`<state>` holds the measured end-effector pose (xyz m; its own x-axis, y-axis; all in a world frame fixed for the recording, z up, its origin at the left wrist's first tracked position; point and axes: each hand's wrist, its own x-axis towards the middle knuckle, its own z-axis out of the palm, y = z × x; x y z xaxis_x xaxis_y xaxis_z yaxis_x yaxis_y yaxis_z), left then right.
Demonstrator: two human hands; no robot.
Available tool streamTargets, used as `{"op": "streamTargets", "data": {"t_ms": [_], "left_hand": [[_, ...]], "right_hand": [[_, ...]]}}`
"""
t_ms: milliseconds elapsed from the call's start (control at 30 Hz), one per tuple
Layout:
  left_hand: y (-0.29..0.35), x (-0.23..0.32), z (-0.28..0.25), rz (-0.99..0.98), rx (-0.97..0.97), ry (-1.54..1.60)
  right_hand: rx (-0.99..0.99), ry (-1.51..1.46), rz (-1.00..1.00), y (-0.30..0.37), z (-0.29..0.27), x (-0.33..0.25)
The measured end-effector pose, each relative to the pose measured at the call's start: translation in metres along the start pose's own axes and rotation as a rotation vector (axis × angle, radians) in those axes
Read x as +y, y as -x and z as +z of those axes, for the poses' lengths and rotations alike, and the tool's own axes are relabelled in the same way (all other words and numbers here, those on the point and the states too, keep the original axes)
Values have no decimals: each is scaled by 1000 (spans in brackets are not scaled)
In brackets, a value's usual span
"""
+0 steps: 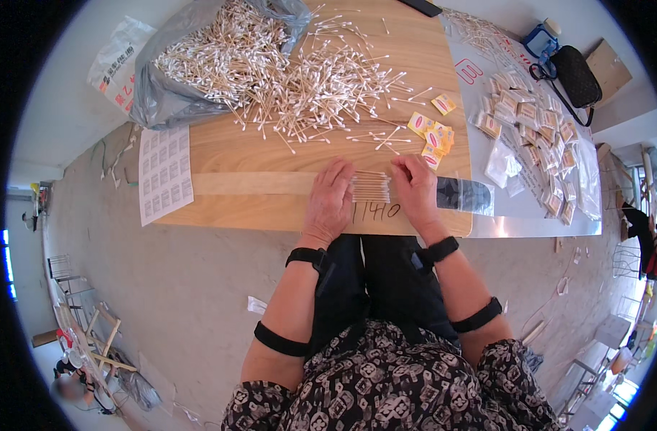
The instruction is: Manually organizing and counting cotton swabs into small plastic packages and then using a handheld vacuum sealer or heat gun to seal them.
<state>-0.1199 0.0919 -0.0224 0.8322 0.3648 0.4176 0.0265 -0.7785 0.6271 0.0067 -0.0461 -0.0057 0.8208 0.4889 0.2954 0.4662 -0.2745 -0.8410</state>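
A neat row of cotton swabs (371, 187) lies side by side at the table's near edge, between my two hands. My left hand (330, 200) is at the row's left end, its fingers together and curled over the swab tips. At the right end is my right hand (417, 192), thumb and fingers pinched together; what they hold, if anything, is hidden. Just beyond the hands spreads a large loose heap of cotton swabs (321, 90), spilling out of a grey plastic bag (152, 90). Several small yellow printed cards (433, 133) lie beyond my right hand.
A printed label sheet (164, 172) hangs over the wooden table's (235, 154) left edge. On the metal-coloured surface (515, 224) to the right are many small filled packets (537, 126), a clear plastic bag (502, 164) and a black pouch (574, 75). Another person (73, 384) is far off at lower left.
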Motion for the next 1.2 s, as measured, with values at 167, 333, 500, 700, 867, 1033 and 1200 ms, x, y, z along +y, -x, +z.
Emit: {"op": "streamTargets", "data": {"t_ms": [167, 333, 500, 700, 867, 1033, 1200], "left_hand": [[2, -1, 0, -12, 17, -2], [0, 0, 0, -17, 16, 2], [-2, 3, -1, -25, 3, 1], [-1, 4, -3, -50, -14, 13], [-2, 6, -4, -65, -33, 3], [-2, 6, -4, -79, -37, 9], [-1, 2, -3, -32, -15, -2]], "right_hand": [[-112, 26, -19, 29, -11, -5], [-205, 33, -76, 34, -17, -5], [-198, 88, -121, 34, -16, -3], [-215, 40, -87, 35, -16, -2], [-178, 14, -35, 35, -12, 0], [-184, 63, -78, 35, -13, 0], [-183, 62, -73, 34, -14, -2]]}}
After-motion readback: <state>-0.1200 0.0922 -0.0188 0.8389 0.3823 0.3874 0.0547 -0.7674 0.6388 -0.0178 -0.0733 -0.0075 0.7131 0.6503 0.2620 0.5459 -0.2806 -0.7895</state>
